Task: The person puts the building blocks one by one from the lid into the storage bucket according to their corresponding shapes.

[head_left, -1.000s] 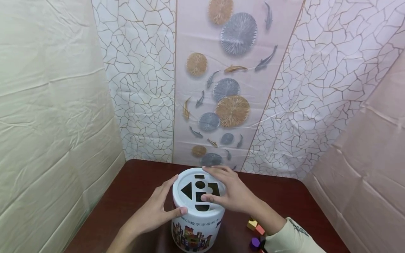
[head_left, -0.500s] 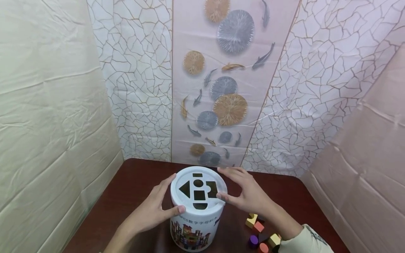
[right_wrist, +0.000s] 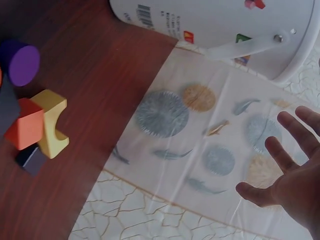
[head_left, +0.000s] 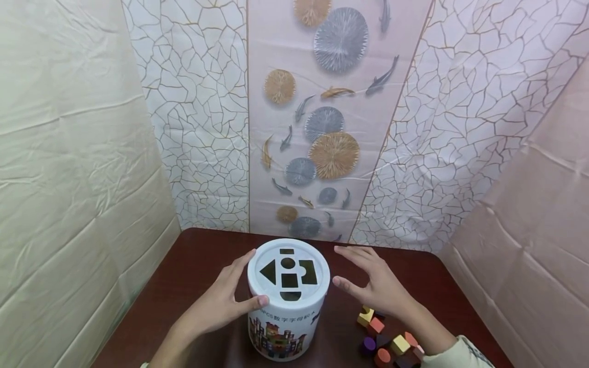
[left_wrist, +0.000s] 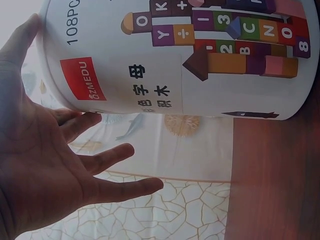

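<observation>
A white toy-block bucket (head_left: 282, 337) with printed sides stands upright. Its lid (head_left: 271, 253) has several shaped holes. My left hand (head_left: 221, 301) touches the lid's left rim, thumb in front and fingertips further back. In the left wrist view that hand (left_wrist: 45, 170) shows its fingers spread, some clear of the bucket wall. To the right of the bucket, my right hand (head_left: 382, 283) hovers apart from it with nothing held. The right wrist view also shows the right hand (right_wrist: 297, 175) with spread fingers.
Several loose blocks lie right of the bucket, among them a yellow arch block (head_left: 365, 319), a purple cylinder (head_left: 368, 346) and an orange cylinder (head_left: 382, 358). A white handle (right_wrist: 245, 48) hangs on the bucket's side. Patterned cloth (head_left: 202, 128) hangs behind the dark red table (head_left: 207, 255).
My right hand has lifted off the lid and moved right, away from the bucket. More of the blocks show now. My left hand has stayed at the rim.
</observation>
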{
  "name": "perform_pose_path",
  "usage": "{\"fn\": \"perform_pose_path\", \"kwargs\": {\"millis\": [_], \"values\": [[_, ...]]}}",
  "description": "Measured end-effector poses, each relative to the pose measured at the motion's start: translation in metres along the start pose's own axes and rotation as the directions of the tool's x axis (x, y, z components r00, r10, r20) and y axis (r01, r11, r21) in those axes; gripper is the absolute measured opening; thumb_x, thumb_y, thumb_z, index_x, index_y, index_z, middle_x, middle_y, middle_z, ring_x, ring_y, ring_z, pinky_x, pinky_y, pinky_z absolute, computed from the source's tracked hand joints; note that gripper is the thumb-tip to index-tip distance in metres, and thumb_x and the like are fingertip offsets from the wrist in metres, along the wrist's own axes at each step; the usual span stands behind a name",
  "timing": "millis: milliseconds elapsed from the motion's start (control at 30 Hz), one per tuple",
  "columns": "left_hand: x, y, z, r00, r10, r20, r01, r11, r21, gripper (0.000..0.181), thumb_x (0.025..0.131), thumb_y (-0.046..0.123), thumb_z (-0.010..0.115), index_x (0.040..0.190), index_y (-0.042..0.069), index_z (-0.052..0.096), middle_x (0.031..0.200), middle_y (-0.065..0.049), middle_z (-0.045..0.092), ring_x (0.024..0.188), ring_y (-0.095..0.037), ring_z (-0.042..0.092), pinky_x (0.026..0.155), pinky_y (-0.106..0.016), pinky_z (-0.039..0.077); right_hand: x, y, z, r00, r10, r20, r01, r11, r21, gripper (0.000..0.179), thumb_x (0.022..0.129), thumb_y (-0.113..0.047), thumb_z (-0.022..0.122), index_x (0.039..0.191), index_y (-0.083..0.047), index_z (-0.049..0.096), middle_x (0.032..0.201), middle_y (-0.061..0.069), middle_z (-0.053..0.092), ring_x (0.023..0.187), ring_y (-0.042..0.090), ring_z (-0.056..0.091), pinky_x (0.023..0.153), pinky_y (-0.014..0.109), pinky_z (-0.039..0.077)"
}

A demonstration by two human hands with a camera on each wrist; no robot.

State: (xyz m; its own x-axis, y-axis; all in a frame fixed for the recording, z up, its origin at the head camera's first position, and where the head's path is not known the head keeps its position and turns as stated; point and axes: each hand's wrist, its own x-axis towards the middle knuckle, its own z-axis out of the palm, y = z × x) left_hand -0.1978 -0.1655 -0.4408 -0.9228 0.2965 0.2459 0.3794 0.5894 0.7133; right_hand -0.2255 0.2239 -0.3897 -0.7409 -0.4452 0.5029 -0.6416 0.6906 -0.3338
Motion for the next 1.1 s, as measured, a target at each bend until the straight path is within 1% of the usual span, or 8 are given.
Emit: {"fn": "perform_pose_path", "kwargs": {"millis": [133,500,833,1000,1100], "values": [[0.000,0.000,-0.001,1.000,-0.001,0.003,0.001,1.000,-0.001,0.109,0.090,0.067,0.084,0.175,0.044,0.019,0.180,-0.005,0.035,0.163,-0.041,0.036,0.118,-0.078,0.042,-0.007,0.007,-0.002,1.000,0.028,-0.014,-0.028,1.000,-0.006,0.061,0.097,-0.039,0.087,0.154,-0.029,0.066,0.153,-0.002,0.069,0.141,0.030,0.060,0.109,0.067,0.054],[0.001,-0.001,-0.001,1.000,-0.005,0.014,0.005,1.000,-0.007,0.109,0.091,0.068,0.083,0.175,0.044,0.018,0.180,-0.003,0.034,0.164,-0.040,0.035,0.118,-0.079,0.041,-0.024,0.027,-0.003,0.997,0.057,-0.060,-0.059,0.997,-0.044,0.056,0.098,-0.033,0.086,0.151,-0.026,0.069,0.147,0.004,0.074,0.136,0.033,0.063,0.104,0.069,0.056],[0.000,-0.002,0.000,1.000,-0.010,0.010,0.010,1.000,0.002,0.109,0.091,0.068,0.083,0.175,0.045,0.018,0.180,-0.004,0.034,0.163,-0.040,0.035,0.118,-0.079,0.042,-0.040,0.041,-0.001,0.994,0.089,-0.070,-0.094,0.993,-0.076,0.054,0.098,-0.032,0.086,0.149,-0.024,0.070,0.143,0.006,0.075,0.131,0.032,0.065,0.101,0.067,0.058],[0.000,-0.001,0.000,1.000,-0.009,0.009,0.009,1.000,0.006,0.109,0.091,0.068,0.083,0.175,0.044,0.018,0.180,-0.004,0.034,0.163,-0.040,0.036,0.118,-0.079,0.042,-0.046,0.048,0.000,0.991,0.119,-0.067,-0.124,0.989,-0.079,0.055,0.097,-0.031,0.088,0.148,-0.022,0.071,0.142,0.007,0.076,0.130,0.034,0.065,0.101,0.068,0.058],[0.001,-0.001,0.000,1.000,-0.009,0.010,0.009,1.000,0.005,0.109,0.091,0.068,0.083,0.175,0.045,0.018,0.180,-0.004,0.034,0.164,-0.040,0.035,0.118,-0.079,0.042,-0.050,0.053,0.002,0.991,0.119,-0.066,-0.126,0.987,-0.102,0.056,0.096,-0.030,0.089,0.148,-0.020,0.071,0.141,0.008,0.076,0.129,0.035,0.066,0.099,0.069,0.058]]}}
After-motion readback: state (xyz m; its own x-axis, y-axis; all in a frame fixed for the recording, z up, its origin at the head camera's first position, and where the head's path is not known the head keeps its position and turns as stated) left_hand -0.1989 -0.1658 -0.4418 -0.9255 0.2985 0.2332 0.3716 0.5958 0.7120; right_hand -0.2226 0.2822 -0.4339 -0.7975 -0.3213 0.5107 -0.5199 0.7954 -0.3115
